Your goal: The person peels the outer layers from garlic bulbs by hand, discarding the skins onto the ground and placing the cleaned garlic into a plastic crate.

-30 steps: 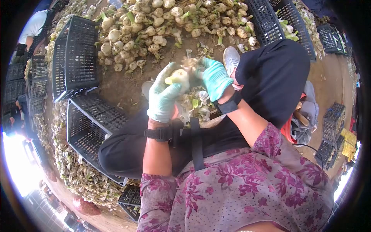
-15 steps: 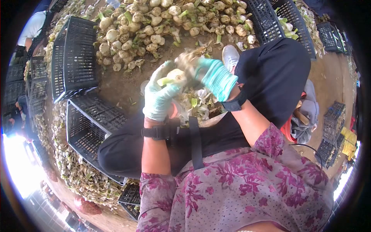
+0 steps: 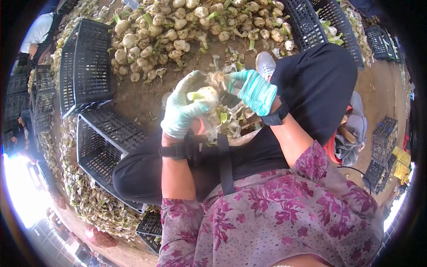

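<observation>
Apparently you're cleaning a round, cream bulb (image 3: 209, 95) gripped in your mint-gloved left hand (image 3: 180, 107); steady it for your teal-gloved right hand (image 3: 256, 92), hold unclear.

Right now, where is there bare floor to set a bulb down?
A mostly bare brown patch lies between the bulb pile, the nearby black crate and the left hand. Another floor stretch opens right of the grey cloth, ahead of the stacked crates. Crowded: the bulb pile and the peelings right of the left hand.
</observation>
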Available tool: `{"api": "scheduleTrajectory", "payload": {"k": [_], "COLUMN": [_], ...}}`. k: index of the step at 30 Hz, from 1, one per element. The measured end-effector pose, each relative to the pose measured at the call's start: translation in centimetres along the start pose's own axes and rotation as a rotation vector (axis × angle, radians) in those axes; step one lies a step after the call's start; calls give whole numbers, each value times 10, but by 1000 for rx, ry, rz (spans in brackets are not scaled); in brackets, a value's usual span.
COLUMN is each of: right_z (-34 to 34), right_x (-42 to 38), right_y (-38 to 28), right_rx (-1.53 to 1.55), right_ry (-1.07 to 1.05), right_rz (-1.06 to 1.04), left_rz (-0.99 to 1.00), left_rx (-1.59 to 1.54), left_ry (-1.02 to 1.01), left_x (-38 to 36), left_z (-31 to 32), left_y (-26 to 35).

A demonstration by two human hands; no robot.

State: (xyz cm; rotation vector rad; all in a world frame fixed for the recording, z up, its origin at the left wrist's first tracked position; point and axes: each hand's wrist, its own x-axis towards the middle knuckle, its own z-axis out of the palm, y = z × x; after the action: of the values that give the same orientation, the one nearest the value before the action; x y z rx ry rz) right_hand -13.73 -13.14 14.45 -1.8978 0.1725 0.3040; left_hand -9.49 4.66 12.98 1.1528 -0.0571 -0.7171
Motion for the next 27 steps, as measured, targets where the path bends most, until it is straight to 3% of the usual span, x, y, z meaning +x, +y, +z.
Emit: {"api": "scheduleTrajectory", "payload": {"k": [2, 4, 5, 6, 8, 9, 13, 15, 16, 18, 19, 21, 23, 27], "right_z": [3, 9, 2, 3, 10, 0, 0, -5, -2, 9, 10, 11, 15, 24], "right_x": [1, 13, 10, 8, 7, 1, -11, -19, -15, -2, -1, 0, 0, 6], "right_y": [5, 18, 23, 30, 48, 29, 7, -4, 4, 18, 17, 11, 7, 10], "right_rx": [-13, 291, -370, -371, 324, 359, 228, -721, -722, 450, 450, -239, -245, -164], "right_ry": [4, -218, -112, -116, -94, -257, -166, 162, 162, -93, -93, 85, 126, 227], "right_rz": [-1, -163, -391, -393, -445, -113, -53, -625, -626, -254, -254, -201, -145, -99], "left_rz": [-23, 87, 39, 42, 66, 69, 67, 107, 95, 84, 54, 25, 227, 166], "left_rx": [78, 223, 130, 129, 108, 107, -20, 5, -3, -10, 45, 101, 105, -108], "left_ry": [18, -56, -97, -93, -157, -156, -150, -165, -146, -127, -96, -70, 55, 184], "left_x": [0, 1, -2, -3, -3, -4, -4, 0, 0, -1, -3, -1, 2, -1], "left_z": [2, 5, 7, 4, -3, -2, -3, -5, -7, -6, -2, 0, -5, -1], "left_y": [1, 2, 6, 4, 1, 2, 3, 0, -1, 1, 6, 4, -11, -8]}}
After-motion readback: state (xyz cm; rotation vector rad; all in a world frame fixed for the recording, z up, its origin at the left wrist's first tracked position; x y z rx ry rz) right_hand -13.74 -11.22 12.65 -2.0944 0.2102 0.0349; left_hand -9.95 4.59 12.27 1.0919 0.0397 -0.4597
